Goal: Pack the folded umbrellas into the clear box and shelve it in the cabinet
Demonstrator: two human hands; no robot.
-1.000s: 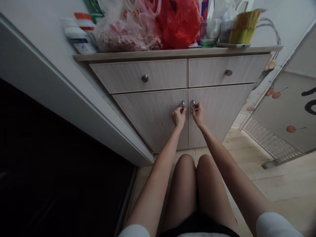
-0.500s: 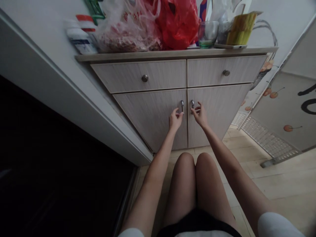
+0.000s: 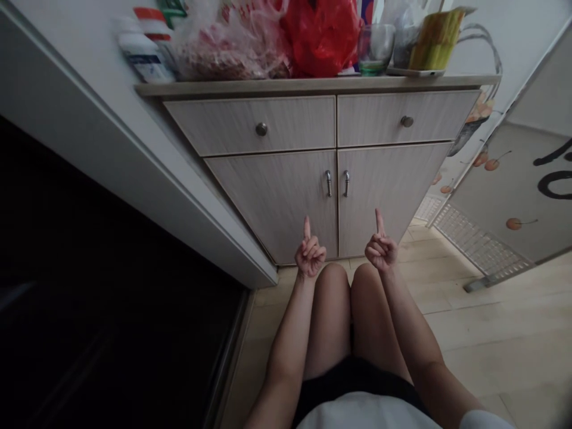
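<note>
My left hand [image 3: 310,255] is raised in front of the left cabinet door [image 3: 277,196], palm side toward me. Its index finger points up and the other fingers are curled in, with nothing in them. In the same pose, my right hand [image 3: 381,249] is in front of the right cabinet door [image 3: 384,179], fingers folded except the index finger. Both hands are apart from the metal handles. The left handle [image 3: 329,183] and the right handle [image 3: 346,183] flank the gap between the doors, which are closed.
Above the doors are a left drawer [image 3: 295,125] and a right drawer [image 3: 379,122]. Crowding the cabinet top are a clear plastic bag [image 3: 227,53], a red bag [image 3: 319,39], a glass [image 3: 376,50] and white bottles [image 3: 145,59]. A decorated panel [image 3: 504,196] stands at right.
Both hands have left the door handles and drawn back toward me, farther apart. They turned palm side toward me with index fingers raised. The doors stayed closed.
</note>
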